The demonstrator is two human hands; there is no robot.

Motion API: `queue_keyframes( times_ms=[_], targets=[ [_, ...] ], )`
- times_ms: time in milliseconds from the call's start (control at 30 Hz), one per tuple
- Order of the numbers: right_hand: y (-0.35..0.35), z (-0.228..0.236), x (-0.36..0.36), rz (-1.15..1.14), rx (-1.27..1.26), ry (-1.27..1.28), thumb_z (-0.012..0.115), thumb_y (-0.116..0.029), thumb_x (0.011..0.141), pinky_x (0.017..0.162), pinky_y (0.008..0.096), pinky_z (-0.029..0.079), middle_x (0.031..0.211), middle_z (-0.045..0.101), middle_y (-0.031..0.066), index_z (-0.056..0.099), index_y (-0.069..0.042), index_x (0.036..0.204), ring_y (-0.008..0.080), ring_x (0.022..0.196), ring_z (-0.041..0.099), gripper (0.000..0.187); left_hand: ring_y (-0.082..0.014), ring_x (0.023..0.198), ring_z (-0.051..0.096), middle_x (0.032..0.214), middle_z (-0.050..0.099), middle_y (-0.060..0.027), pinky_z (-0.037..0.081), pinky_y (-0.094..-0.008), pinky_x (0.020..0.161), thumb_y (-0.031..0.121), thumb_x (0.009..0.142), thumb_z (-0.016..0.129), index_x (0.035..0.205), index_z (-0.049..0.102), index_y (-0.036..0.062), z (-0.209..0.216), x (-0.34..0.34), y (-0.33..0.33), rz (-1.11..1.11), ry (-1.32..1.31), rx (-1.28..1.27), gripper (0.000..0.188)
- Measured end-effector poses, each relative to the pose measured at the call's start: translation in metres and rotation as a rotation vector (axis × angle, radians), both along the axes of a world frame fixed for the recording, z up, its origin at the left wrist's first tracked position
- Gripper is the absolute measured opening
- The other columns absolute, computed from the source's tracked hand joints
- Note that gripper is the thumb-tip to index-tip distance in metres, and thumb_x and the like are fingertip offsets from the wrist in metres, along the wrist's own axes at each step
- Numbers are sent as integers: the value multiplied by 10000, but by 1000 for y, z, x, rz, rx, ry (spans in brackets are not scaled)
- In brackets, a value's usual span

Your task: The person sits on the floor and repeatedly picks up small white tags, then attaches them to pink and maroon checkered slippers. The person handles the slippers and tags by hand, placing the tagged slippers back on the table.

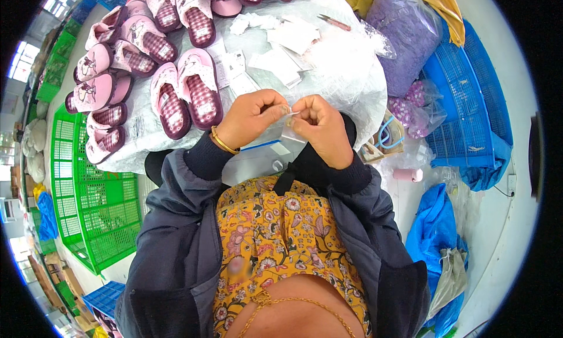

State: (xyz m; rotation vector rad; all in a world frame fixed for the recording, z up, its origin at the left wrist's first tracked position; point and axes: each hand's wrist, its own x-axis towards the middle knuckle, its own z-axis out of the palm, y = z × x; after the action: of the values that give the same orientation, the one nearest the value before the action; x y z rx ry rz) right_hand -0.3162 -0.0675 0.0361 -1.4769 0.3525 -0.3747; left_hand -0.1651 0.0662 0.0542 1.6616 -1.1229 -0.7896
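Both my hands are raised at the near edge of the covered table, fingertips almost meeting. My left hand [255,116] pinches one end of a small white strip [292,113], which looks like a label. The thumb and fingers of my right hand [321,128] close on its other end. A pale, thin piece hangs under the right fingers; its kind is unclear. Left of my hands a pair of pink slippers [200,69] with checked insoles lies side by side. White paper slips [281,67] are scattered just beyond my fingers.
More pink slippers [94,93] cover the table's left and far side. Thread snips [335,22] lie at the far right, near clear plastic bags [346,59]. A green crate [97,191] stands left, a blue crate [463,97] and a purple filled bag [404,36] right.
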Motion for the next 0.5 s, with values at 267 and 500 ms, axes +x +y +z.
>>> queue_keyframes(
  times_ms=[267,500],
  targets=[
    [-3,-7,-23,43,-109,134,700,-39,855,644,215,459,849,633,9,610,-3,1036,42,720,551,205,-214,689,574,784,582,-110,467,-324,648,150,898,622,917,612,20,-3,-15,-7,-40,-421,-72,131],
    [-4,6,-21,-140,-368,-63,736,-91,853,662,249,493,892,680,43,636,-24,1077,90,729,611,254,-198,665,563,784,580,-108,463,-320,628,148,910,613,919,612,20,12,-17,-15,-12,-325,-125,128]
  ],
)
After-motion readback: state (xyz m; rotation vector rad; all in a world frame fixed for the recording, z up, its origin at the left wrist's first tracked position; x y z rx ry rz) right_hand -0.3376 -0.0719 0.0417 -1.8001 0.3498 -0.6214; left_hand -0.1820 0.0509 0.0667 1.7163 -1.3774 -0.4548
